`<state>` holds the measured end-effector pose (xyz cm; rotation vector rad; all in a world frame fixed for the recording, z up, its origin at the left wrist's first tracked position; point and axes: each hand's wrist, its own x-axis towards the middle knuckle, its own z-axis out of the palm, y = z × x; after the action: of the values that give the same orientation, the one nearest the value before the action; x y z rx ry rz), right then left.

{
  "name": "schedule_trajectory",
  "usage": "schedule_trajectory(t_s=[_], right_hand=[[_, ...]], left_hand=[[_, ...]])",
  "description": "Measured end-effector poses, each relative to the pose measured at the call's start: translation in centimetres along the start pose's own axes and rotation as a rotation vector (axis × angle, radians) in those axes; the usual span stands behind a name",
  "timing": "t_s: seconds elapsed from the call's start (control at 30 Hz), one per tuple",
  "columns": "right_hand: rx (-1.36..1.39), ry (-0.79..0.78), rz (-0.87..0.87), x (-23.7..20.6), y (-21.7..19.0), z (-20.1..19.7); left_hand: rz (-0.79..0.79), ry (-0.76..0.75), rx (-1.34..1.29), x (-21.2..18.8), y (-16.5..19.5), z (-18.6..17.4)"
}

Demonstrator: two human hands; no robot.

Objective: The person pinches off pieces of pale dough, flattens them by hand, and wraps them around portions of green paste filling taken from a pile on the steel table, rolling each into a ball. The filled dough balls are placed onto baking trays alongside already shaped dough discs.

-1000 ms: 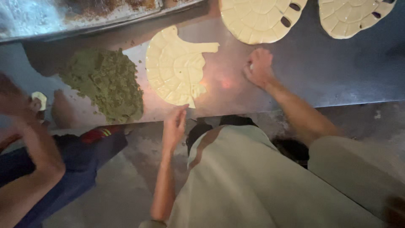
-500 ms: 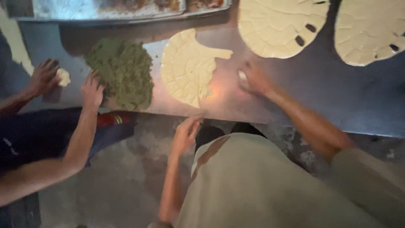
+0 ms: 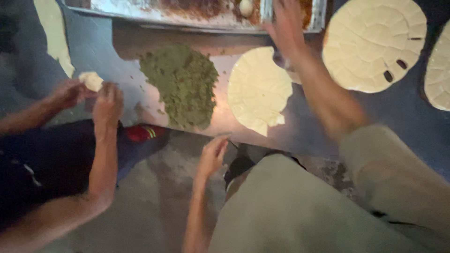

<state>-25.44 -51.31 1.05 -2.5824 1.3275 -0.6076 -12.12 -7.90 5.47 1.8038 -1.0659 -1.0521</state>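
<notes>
Right hand [image 3: 286,28] is up over the far edge of the counter [image 3: 328,122], by the tray [image 3: 187,14], fingers spread and holding nothing, though it's blurry. Left hand [image 3: 213,154] hangs loose and empty just off the near edge, near the green pile [image 3: 180,84], with the dough round [image 3: 258,89] right beside that. At the left end, someone else's hands [image 3: 89,93] pinch a dough lump [image 3: 91,80].

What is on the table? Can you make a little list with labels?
left hand: at the table's near edge, holding nothing
right hand: raised near the tray, blurred
herbs: green heap on the table
dough rounds: one beside the herbs, two more at right
co-worker's hands: pinching a dough lump
</notes>
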Motion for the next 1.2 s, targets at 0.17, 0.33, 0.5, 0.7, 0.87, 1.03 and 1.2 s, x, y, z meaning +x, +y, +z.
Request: schedule_trajectory(t_s=[0.17, 0.33, 0.5, 0.7, 0.87, 1.03, 1.2], right_hand=[[0.131, 0.244, 0.067, -14.5, 2.3, -0.1], [0.326, 0.032, -0.014, -12.4, 3.3, 1.2], [0.101, -0.132, -0.201, -6.3, 0.4, 4.4], [0.438, -0.521, -0.117, -3.1, 1.0, 3.4], [0.304, -0.778, 0.02, -2.0, 0.5, 2.6], [0.528, -0.56, 0.017, -1.7, 0.4, 2.9], [0.205, -0.986, -0.122, -0.4, 2.9, 3.1]], left_hand=[[0.182, 0.025, 0.023, 4.3, -1.7, -3.2], [0.482, -0.213, 0.036, 13.3, -0.7, 1.3], [0.511, -0.058, 0.154, 23.1, 0.5, 8.2], [0.436, 0.318, 0.198, 28.0, -0.3, 11.5], [0.403, 0.436, 0.254, 28.4, -0.6, 13.1], [0.372, 0.504, 0.243, 28.4, 0.7, 12.6], [0.261, 0.502, 0.413, 28.7, 2.1, 13.2]])
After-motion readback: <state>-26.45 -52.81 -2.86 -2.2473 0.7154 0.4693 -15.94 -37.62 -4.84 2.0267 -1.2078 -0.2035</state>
